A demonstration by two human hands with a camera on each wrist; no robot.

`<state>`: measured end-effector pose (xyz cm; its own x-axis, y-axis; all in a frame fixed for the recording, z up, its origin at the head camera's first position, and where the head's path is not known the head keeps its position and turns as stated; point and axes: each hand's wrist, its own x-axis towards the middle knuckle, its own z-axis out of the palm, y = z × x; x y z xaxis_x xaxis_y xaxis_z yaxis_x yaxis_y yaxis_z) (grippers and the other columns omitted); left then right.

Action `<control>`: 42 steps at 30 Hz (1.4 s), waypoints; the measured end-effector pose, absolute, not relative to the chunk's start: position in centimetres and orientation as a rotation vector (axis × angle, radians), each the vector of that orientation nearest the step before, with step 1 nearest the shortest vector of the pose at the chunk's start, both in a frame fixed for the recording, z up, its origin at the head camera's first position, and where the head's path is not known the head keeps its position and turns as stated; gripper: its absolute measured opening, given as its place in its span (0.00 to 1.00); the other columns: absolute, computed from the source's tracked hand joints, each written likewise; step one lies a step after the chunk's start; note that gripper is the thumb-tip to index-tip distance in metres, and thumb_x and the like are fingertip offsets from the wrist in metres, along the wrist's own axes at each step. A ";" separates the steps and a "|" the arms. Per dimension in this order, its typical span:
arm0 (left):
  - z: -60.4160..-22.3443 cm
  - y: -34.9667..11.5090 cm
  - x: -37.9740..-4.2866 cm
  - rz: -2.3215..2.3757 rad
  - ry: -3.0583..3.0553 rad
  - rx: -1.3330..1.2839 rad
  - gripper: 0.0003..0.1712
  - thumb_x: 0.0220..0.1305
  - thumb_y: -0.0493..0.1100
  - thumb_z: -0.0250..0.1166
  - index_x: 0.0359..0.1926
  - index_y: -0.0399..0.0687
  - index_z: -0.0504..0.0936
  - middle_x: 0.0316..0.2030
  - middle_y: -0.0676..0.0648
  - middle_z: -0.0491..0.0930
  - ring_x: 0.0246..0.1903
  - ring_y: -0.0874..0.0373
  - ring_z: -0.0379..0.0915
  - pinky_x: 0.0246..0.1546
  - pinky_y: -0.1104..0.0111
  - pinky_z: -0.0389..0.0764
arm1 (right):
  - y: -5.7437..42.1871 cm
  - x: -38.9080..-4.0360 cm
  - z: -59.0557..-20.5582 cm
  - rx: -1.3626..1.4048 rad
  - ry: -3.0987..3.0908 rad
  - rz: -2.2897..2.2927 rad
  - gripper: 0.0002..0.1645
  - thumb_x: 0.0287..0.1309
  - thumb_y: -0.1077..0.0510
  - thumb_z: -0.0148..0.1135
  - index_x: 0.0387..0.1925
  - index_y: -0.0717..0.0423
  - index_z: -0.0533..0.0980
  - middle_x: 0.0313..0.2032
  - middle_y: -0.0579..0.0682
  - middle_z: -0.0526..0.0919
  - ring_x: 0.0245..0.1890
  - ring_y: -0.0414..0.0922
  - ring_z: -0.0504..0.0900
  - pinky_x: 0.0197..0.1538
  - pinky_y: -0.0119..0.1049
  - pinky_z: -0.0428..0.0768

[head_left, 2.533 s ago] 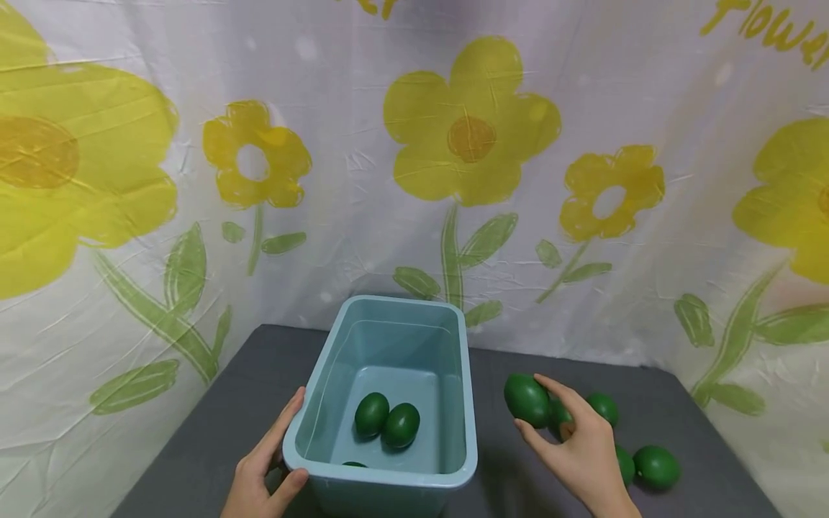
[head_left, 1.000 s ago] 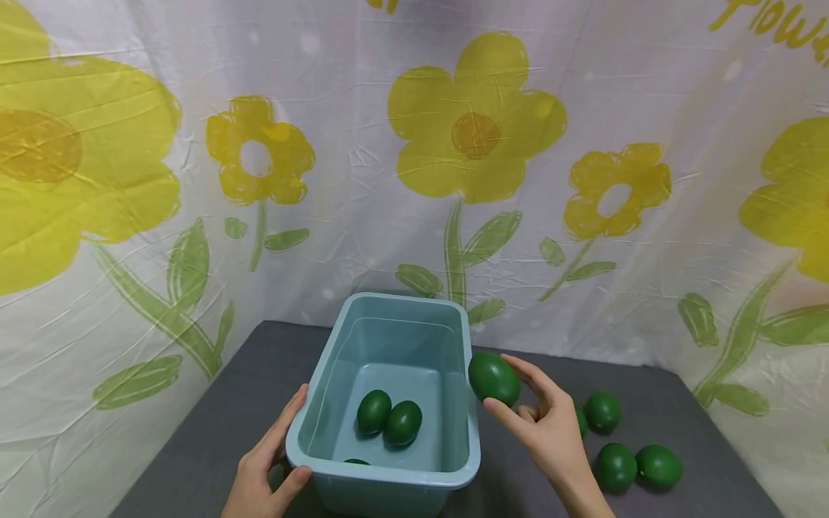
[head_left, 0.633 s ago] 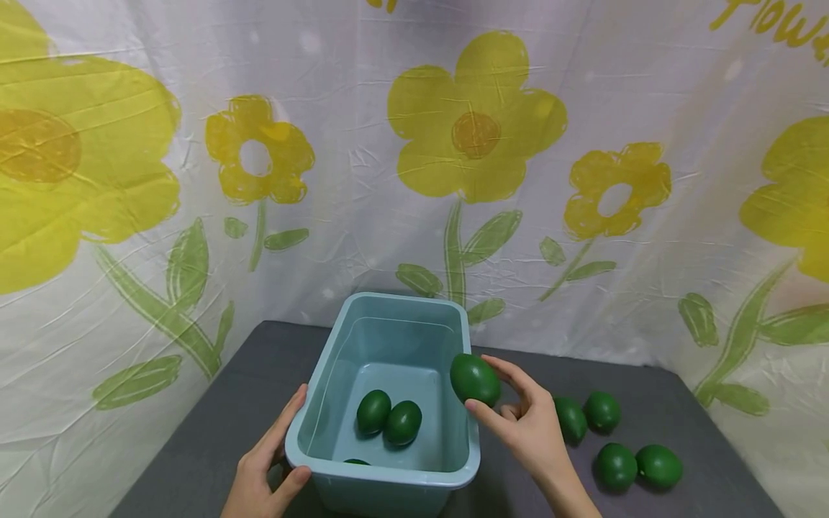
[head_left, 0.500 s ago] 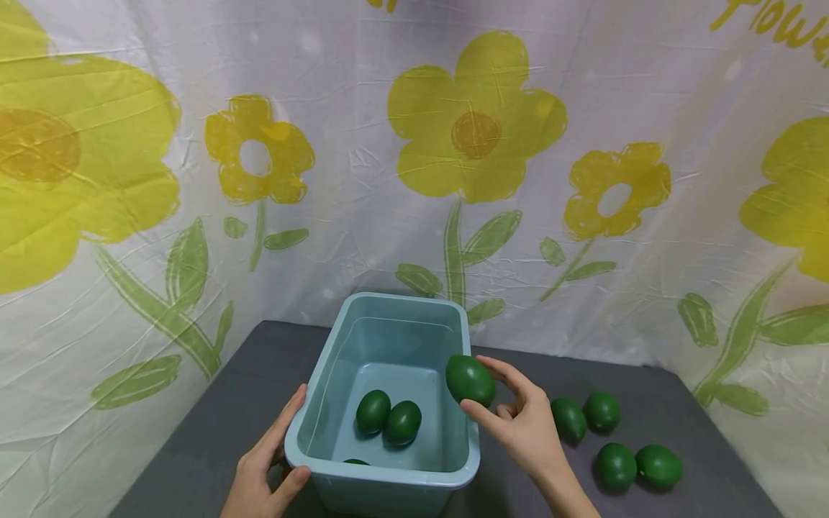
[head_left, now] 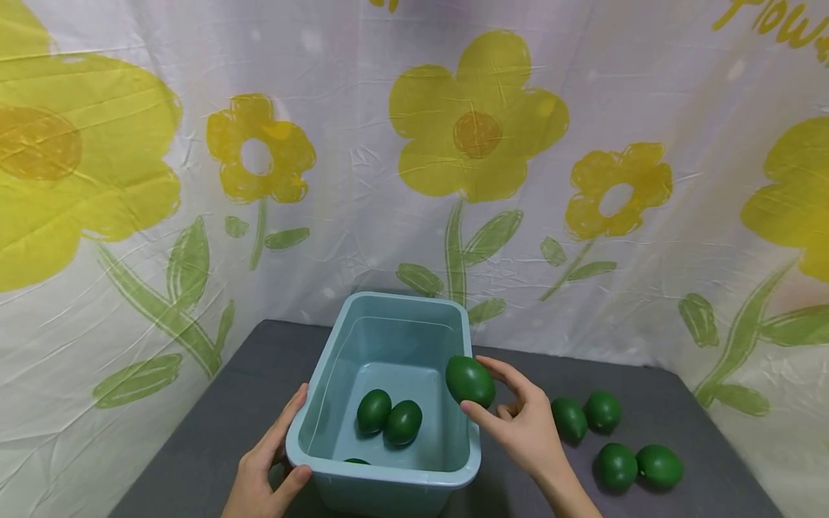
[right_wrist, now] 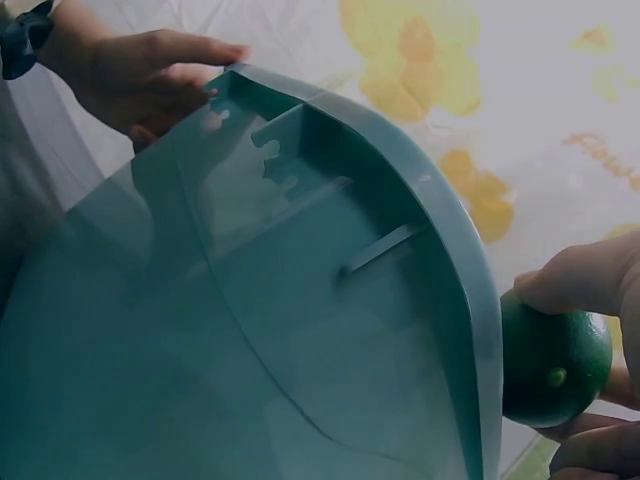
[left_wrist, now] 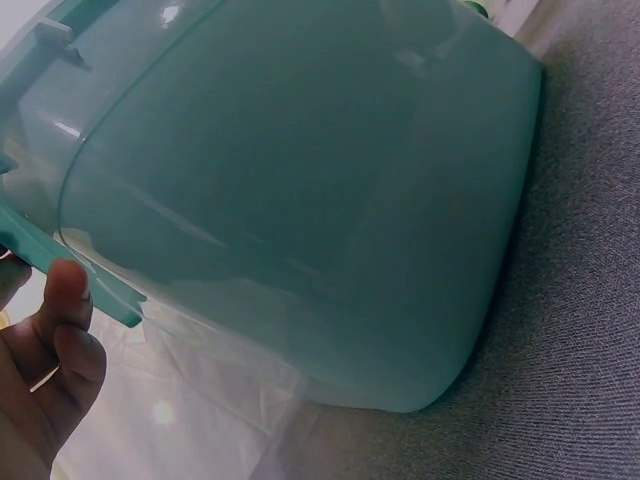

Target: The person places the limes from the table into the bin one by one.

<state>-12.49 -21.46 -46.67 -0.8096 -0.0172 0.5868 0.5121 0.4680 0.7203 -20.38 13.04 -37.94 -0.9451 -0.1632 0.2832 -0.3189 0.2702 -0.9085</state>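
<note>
My right hand (head_left: 527, 424) pinches a smooth, dark green egg-shaped fruit (head_left: 469, 382) between thumb and fingers. In the head view the fruit overlaps the right rim of a light blue plastic bin (head_left: 388, 475). The right wrist view shows a small nub on the held fruit (right_wrist: 545, 365), which is just outside the rim. At the bin's near left corner, my left hand (head_left: 264, 467) grips the rim, thumb at the front and fingers along the side. Two more such fruits (head_left: 403, 423) lie on the bin floor, with a sliver of another (head_left: 356, 461) mostly hidden behind the front wall.
Several loose green fruits (head_left: 615, 467) lie on the dark grey table (head_left: 531, 496) to the right of the bin. A white cloth (head_left: 350, 180) printed with yellow flowers hangs behind and around the table.
My right hand has carried the fruit leftward from the loose group to the bin's right rim, and it has hardly moved over the last half second. The left hand stays at the corner.
</note>
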 end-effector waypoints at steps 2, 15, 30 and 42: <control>-46.7 -21.4 -12.4 -1.336 -2.192 -0.394 0.49 0.66 0.33 0.69 0.84 0.52 0.60 0.81 0.51 0.61 0.72 0.75 0.62 0.53 0.81 0.77 | 13.0 -20.3 -37.9 0.456 -2.400 1.756 0.38 0.56 0.58 0.82 0.68 0.48 0.79 0.61 0.54 0.83 0.09 0.34 0.54 0.15 0.32 0.61; -46.7 -21.3 -12.4 -1.345 -2.181 -0.369 0.48 0.65 0.33 0.70 0.83 0.54 0.61 0.81 0.52 0.62 0.71 0.75 0.63 0.53 0.82 0.77 | 13.4 -20.1 -38.0 0.518 -2.389 1.723 0.37 0.55 0.59 0.82 0.66 0.41 0.80 0.61 0.54 0.83 0.09 0.31 0.53 0.14 0.32 0.60; -46.5 -21.2 -12.3 -1.354 -2.204 -0.360 0.49 0.66 0.32 0.68 0.84 0.54 0.60 0.81 0.49 0.62 0.71 0.76 0.63 0.53 0.81 0.77 | 13.8 -20.3 -38.3 0.520 -2.393 1.719 0.37 0.55 0.61 0.81 0.66 0.42 0.80 0.59 0.56 0.85 0.09 0.31 0.53 0.14 0.30 0.60; -46.5 -21.1 -12.3 -1.359 -2.188 -0.363 0.48 0.66 0.33 0.69 0.84 0.55 0.61 0.81 0.52 0.62 0.72 0.76 0.62 0.54 0.82 0.76 | 14.7 -20.0 -38.8 0.485 -2.410 1.659 0.35 0.56 0.59 0.82 0.65 0.42 0.80 0.59 0.54 0.85 0.10 0.30 0.52 0.14 0.30 0.61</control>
